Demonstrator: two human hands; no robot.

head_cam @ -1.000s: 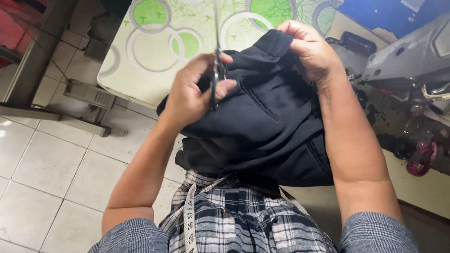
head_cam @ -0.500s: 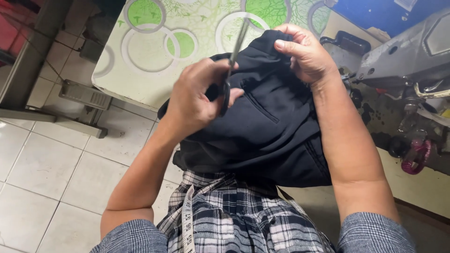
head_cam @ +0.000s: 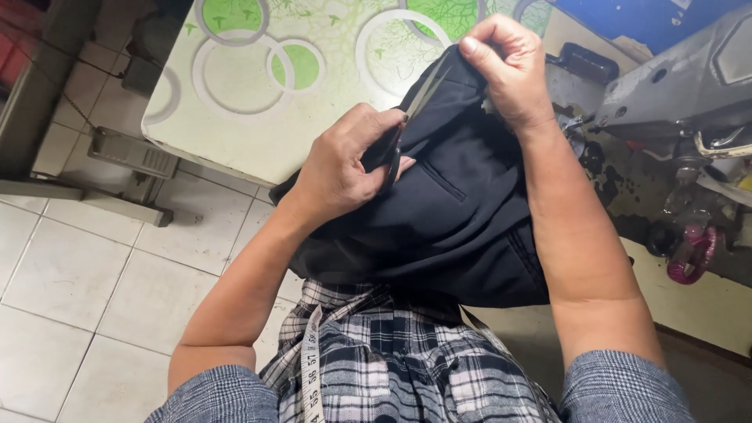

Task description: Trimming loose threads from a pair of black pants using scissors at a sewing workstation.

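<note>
A measuring tape (head_cam: 307,368) hangs nearest, down my checked front. Above it the black garment (head_cam: 454,227) lies bunched over my lap. My left hand (head_cam: 341,172) is closed around the scissors (head_cam: 407,125), blades slanting toward the cloth edge that my right hand (head_cam: 509,70) pinches taut. Farther off, the patterned table (head_cam: 258,102).

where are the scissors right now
In the head view, the scissors are upper centre, gripped in the left hand, their blades angled up toward the right hand, which pinches the black garment.
</note>
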